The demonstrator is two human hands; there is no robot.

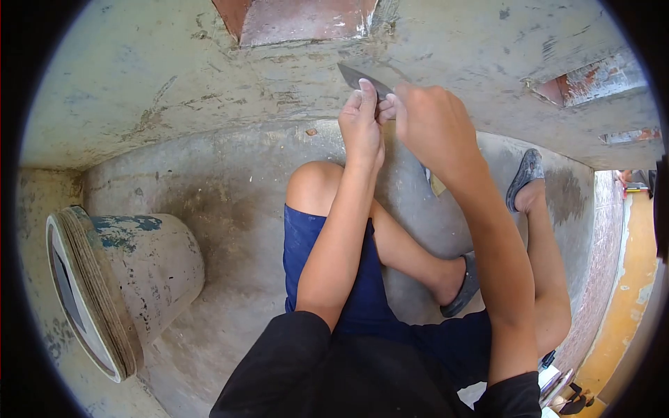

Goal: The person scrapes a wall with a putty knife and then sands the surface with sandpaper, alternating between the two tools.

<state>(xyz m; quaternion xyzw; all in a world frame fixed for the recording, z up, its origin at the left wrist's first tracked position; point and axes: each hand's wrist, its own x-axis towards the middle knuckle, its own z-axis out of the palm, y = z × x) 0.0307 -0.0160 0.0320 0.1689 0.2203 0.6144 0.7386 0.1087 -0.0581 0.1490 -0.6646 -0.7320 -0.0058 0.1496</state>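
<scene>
A putty knife point(359, 75) with a flat grey blade is held up in front of the wall. My right hand point(435, 122) is closed around its handle end, which the fingers hide. My left hand point(361, 129) pinches the blade near its middle, the thumb lying on the upper face. Whitish dust covers the fingertips of the left hand. Both hands are close together, above my bent knee point(315, 182).
A paint-stained bucket point(153, 265) stands at the left. Ahead rises a scuffed greenish-grey wall point(153, 76) with a reddish recess point(306, 21) and another recess point(599, 80) at right. A small object point(435, 182) lies on the concrete floor point(230, 279).
</scene>
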